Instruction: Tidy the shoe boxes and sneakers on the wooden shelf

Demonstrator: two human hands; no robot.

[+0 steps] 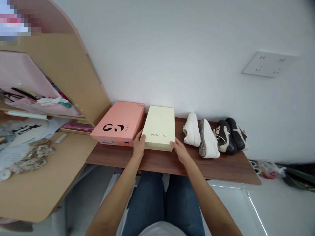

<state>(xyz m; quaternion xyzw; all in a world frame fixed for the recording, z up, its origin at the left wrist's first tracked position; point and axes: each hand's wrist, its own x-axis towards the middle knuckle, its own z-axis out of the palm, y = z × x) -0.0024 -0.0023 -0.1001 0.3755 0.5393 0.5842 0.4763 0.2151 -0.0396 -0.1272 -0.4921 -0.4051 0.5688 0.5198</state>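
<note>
A pale yellow shoe box (159, 127) lies on a dark wooden shelf (172, 164) against the wall. My left hand (139, 145) grips its near left corner, fingers curled on the side. My right hand (179, 149) holds its near right corner the same way. A pink shoe box (118, 123) lies right beside it on the left, touching or nearly touching. To the right of the yellow box stand a pair of white sneakers (200, 135) and a pair of dark brown sneakers (230, 135), toes to the wall.
A light wooden desk (36, 186) at the left carries cloth and papers (24, 144), with a shelf unit (61, 72) above it. A wall socket (268, 64) is up right. Bags (270, 168) lie on the floor at the right. My legs in jeans (159, 200) are below the shelf.
</note>
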